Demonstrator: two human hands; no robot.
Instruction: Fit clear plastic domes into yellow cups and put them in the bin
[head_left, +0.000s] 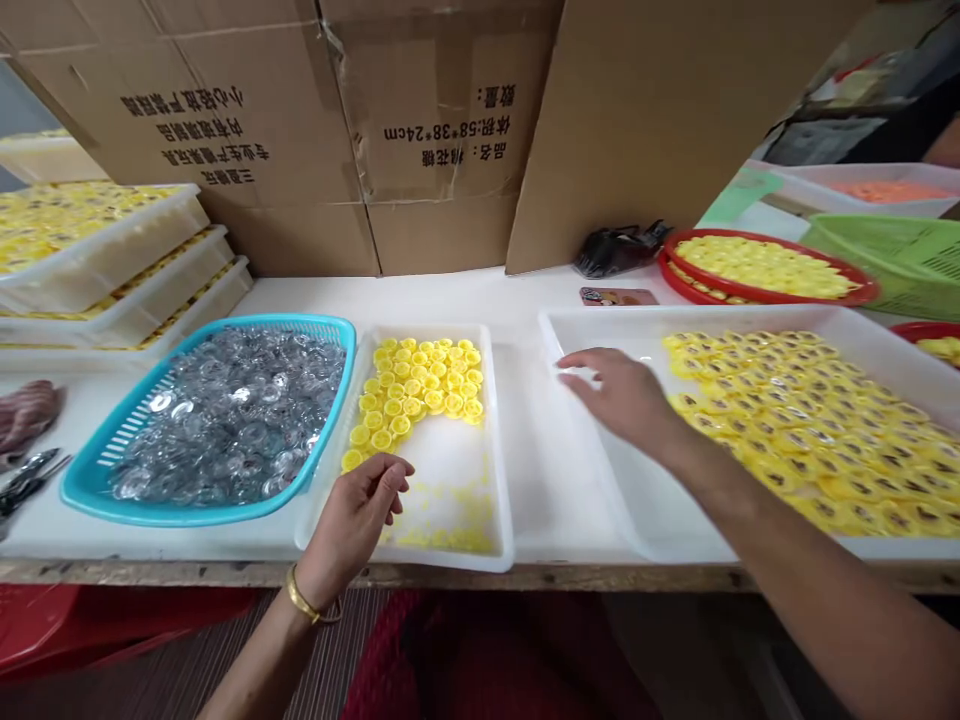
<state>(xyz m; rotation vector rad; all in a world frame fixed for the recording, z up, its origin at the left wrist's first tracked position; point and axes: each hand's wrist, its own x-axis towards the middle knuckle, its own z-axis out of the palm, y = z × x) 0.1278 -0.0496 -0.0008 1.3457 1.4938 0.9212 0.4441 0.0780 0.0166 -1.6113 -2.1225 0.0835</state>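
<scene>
My left hand (367, 503) is over the left edge of a narrow white tray (501, 480), its fingers curled in and the thumb against them. Whatever those fingers hold, if anything, is hidden. Small round yellow cups (431, 380) fill the far part of this tray, and yellow crumbs lie at its near end. Above the left rim of a larger white tray (600, 480) is my right hand (619, 395), thumb and forefinger apart with nothing visible between them. Rows of yellow pieces with dark centres (810, 430) cover that tray's right part.
A blue basket (337, 375) of clear plastic pieces (240, 410) stands left. Stacked white trays (150, 270) rise behind it. Cardboard (442, 110) walls the back. A black bundle (619, 248), a card (619, 297), red trays (862, 290) and a green basket (885, 245) lie back right.
</scene>
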